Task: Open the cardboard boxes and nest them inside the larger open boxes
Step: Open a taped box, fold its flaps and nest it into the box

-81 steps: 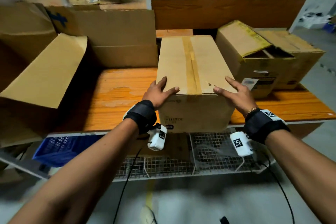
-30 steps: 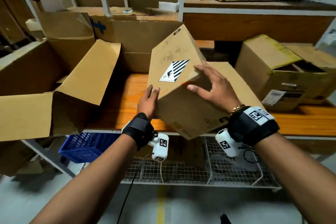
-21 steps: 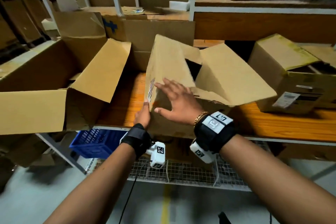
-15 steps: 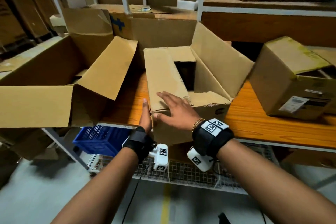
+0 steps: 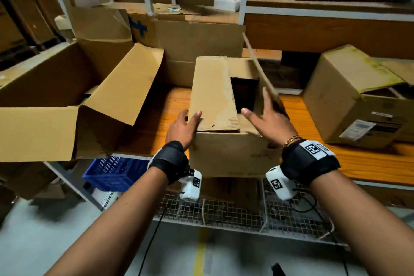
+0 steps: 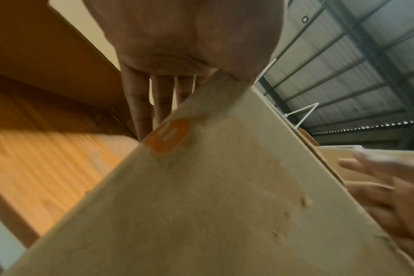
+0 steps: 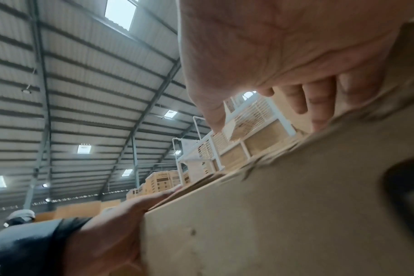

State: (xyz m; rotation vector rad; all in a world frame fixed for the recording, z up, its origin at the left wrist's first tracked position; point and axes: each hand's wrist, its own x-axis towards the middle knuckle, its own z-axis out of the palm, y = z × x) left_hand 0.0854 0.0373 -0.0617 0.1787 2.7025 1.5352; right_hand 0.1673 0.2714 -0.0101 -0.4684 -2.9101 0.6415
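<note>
Two hands on one plain brown cardboard box (image 5: 233, 150) standing at the front edge of the orange wooden shelf board (image 5: 170, 105), partly overhanging it. Left hand (image 5: 182, 127) cups the near left top corner: thumb on the left top flap (image 5: 212, 94), which lies flat, fingers down the left wall, straight in the left wrist view; likely there to pin the box while the other side is worked. Right hand (image 5: 268, 122) is spread, fingers straight, backs against the right flap (image 5: 259, 67), which stands up almost on edge; gripping nothing, seemingly pushing the flap outward. Dark opening (image 5: 244, 94) shows between the flaps, so the box reads as half opened, left flap and near end flap yet to lift. Large open cardboard box (image 5: 67, 105) lies on its side to the left, mouth toward the small box, one flap angled out between the two; probably the nesting target. Bare shelf board separates them, room enough to slide leftward. Tighter on the right: another brown carton with a white label (image 5: 358, 105) sits near the raised flap. More cartons stacked close behind. Blue plastic crate (image 5: 116, 172) and wire mesh rack (image 5: 224, 210) below the shelf
</note>
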